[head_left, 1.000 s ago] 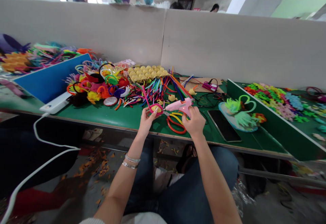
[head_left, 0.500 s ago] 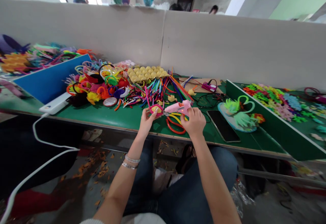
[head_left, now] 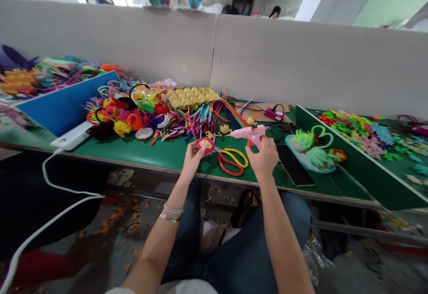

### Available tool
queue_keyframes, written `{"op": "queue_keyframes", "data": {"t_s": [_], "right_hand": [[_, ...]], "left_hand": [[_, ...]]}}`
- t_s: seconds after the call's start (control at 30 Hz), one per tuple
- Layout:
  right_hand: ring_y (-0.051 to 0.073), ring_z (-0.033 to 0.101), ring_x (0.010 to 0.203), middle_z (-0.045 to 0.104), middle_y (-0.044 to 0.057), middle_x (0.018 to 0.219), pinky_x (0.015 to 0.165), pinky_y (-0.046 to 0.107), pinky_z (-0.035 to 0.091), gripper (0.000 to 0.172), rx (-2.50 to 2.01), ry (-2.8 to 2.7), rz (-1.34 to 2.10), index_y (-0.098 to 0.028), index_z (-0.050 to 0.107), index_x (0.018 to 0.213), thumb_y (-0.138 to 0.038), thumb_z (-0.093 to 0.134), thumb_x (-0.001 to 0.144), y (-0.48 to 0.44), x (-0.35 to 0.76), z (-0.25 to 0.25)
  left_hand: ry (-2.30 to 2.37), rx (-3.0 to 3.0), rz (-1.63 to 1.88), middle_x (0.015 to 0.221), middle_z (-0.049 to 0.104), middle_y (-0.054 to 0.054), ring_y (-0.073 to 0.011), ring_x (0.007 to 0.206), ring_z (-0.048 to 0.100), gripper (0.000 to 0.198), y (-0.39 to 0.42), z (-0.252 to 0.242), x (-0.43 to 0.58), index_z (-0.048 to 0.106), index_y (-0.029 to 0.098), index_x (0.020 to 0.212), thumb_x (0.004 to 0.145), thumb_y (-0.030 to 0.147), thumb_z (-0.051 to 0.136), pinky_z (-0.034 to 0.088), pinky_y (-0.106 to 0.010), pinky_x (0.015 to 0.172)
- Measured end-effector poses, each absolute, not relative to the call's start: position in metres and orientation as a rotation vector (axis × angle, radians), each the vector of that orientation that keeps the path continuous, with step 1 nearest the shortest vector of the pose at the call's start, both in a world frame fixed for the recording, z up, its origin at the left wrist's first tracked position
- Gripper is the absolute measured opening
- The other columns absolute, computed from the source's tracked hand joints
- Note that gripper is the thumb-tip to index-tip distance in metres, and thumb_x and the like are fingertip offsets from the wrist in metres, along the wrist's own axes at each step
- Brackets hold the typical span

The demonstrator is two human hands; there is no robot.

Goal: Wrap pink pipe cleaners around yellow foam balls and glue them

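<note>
My left hand (head_left: 193, 159) is closed on a small yellow cup-like piece (head_left: 204, 144) ringed with a pink pipe cleaner (head_left: 191, 126), whose long end sticks upward. In my right hand (head_left: 264, 156) is a pink glue gun (head_left: 249, 134), its nozzle pointing left, apart from the yellow piece. Between my hands, scissors (head_left: 234, 160) with one yellow and one red handle lie on the green table (head_left: 160, 153). Small yellow cut pieces (head_left: 225, 129) rest just behind them.
Pipe cleaners (head_left: 203, 118) and a yellow egg tray (head_left: 193, 97) lie behind my hands. Coloured loops and flowers (head_left: 133, 115) are heaped left. A phone (head_left: 296, 165) and green pipe-cleaner flowers (head_left: 316, 151) lie right, beside a green divider (head_left: 347, 160). A white power strip (head_left: 73, 136) sits far left.
My right hand has drawn the glue gun to the right, away from the yellow piece, uncovering the scissors. My left hand stays in place, holding the piece.
</note>
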State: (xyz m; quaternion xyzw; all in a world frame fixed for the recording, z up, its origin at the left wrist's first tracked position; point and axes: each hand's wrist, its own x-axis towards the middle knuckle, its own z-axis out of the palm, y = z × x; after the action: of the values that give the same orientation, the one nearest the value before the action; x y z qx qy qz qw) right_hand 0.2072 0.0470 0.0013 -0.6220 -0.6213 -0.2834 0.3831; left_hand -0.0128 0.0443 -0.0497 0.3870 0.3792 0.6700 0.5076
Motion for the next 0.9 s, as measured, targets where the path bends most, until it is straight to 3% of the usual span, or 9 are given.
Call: {"op": "queue_keyframes", "data": {"t_s": [0.23, 0.57, 0.9], "right_hand": [[0.022, 0.057, 0.075, 0.058, 0.01, 0.082, 0.057, 0.029, 0.043, 0.04, -1.525, -1.682, -0.609, -0.012, 0.054, 0.099, -0.046, 0.051, 0.079, 0.047, 0.199, -0.001], [0.02, 0.055, 0.072, 0.057, 0.009, 0.077, 0.058, 0.029, 0.044, 0.026, -1.385, -1.87, -0.64, -0.013, 0.055, 0.093, -0.035, 0.05, 0.079, 0.042, 0.193, -0.003], [0.022, 0.055, 0.077, 0.057, 0.01, 0.081, 0.063, 0.03, 0.044, 0.026, -1.42, -1.902, -0.626, -0.013, 0.055, 0.097, -0.03, 0.047, 0.079, 0.04, 0.194, -0.002]], "left_hand": [[0.919, 0.903, 1.605, 0.091, 0.066, -0.006, -0.0182, 0.072, 0.068, 0.049, 0.045, -0.049, -0.012, 0.047, 0.018, 0.095, 0.064, 0.047, 0.071, 0.055, -0.041, 0.077], [0.903, 0.879, 1.631, 0.093, 0.065, -0.005, -0.0177, 0.07, 0.069, 0.046, 0.044, -0.047, -0.012, 0.048, 0.018, 0.094, 0.064, 0.044, 0.072, 0.055, -0.04, 0.076], [0.909, 0.887, 1.628, 0.093, 0.065, -0.006, -0.0179, 0.069, 0.068, 0.048, 0.045, -0.047, -0.011, 0.048, 0.017, 0.094, 0.063, 0.044, 0.073, 0.055, -0.04, 0.076]]}}
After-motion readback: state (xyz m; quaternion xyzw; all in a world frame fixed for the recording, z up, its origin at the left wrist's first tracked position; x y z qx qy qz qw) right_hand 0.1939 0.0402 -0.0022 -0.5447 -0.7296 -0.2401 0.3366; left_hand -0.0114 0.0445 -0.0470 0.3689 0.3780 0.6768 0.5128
